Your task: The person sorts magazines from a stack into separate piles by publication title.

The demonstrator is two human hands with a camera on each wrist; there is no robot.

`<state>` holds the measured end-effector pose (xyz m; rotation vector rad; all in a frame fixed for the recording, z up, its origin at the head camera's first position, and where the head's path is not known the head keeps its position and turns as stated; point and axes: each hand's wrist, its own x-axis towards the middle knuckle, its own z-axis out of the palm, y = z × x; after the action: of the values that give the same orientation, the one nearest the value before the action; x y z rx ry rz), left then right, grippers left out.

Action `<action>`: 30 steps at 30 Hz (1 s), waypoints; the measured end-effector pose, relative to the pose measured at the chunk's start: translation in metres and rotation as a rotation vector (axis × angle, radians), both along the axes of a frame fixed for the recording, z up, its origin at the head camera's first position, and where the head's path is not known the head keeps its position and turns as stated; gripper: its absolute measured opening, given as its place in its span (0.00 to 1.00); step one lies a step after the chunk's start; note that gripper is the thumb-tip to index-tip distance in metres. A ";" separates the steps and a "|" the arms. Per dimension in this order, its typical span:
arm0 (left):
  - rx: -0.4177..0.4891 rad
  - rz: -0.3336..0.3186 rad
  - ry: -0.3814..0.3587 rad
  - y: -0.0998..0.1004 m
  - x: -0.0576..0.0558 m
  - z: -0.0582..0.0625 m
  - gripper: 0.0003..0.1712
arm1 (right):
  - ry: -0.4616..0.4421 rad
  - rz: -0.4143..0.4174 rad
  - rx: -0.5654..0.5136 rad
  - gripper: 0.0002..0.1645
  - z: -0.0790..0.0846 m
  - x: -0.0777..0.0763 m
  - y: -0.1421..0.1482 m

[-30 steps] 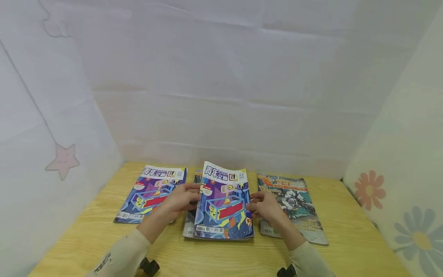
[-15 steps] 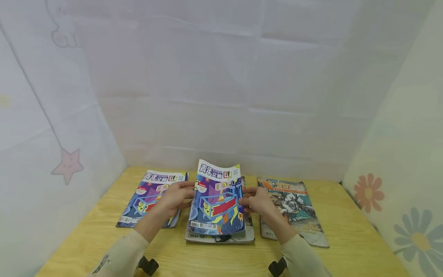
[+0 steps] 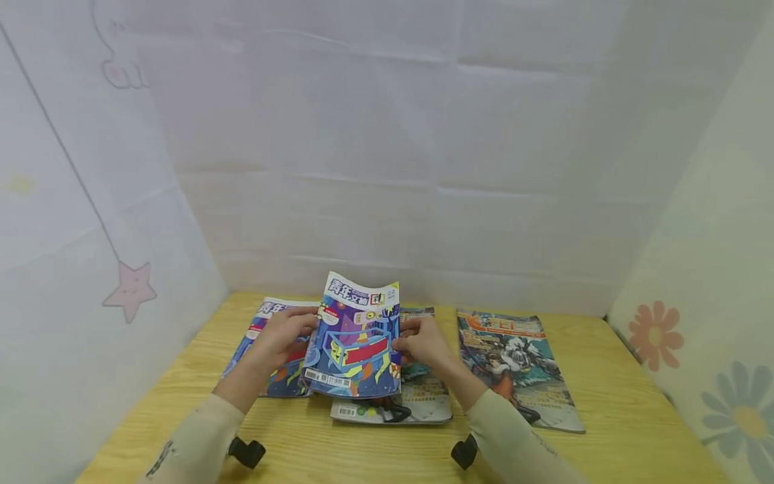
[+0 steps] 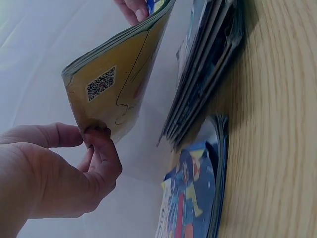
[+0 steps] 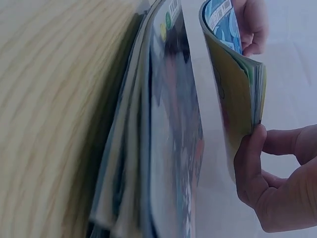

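Note:
A purple-blue magazine (image 3: 353,343) with a white title band is held up off the table between both hands. My left hand (image 3: 284,336) pinches its left edge, thumb on one face and fingers curled behind, as the left wrist view shows with the yellow back cover (image 4: 116,84). My right hand (image 3: 426,343) pinches the opposite edge; the right wrist view shows thumb and fingers (image 5: 250,158) on it. Below and to the right lies a stack of magazines (image 3: 417,403), partly covered by the held one. Another purple magazine (image 3: 248,349) lies at the left, partly hidden by my left hand.
At the right of the wooden table (image 3: 387,457) lies a magazine (image 3: 514,370) with an orange title. A white cloth (image 3: 393,168) hangs behind the table, and printed cloth walls stand at both sides.
Both hands have lifted the purple magazine off the middle stack and carried it left, toward the left magazine. More of the stack beneath now shows. The head view has shifted slightly.

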<state>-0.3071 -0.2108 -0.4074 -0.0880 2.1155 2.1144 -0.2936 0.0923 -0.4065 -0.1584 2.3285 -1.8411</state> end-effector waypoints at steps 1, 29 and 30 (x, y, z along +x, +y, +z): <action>0.002 0.000 0.005 -0.003 -0.001 -0.001 0.31 | 0.000 0.001 -0.003 0.29 0.001 -0.001 -0.004; 0.001 -0.017 -0.073 -0.135 -0.032 -0.028 0.39 | 0.008 0.030 -0.062 0.26 -0.020 -0.034 -0.128; -0.003 -0.013 -0.081 -0.138 -0.032 -0.030 0.39 | 0.011 0.025 -0.052 0.26 -0.021 -0.034 -0.132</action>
<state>-0.3394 -0.3493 -0.4370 -0.1571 2.0676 2.0636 -0.3280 -0.0396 -0.4271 -0.2035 2.2764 -1.8941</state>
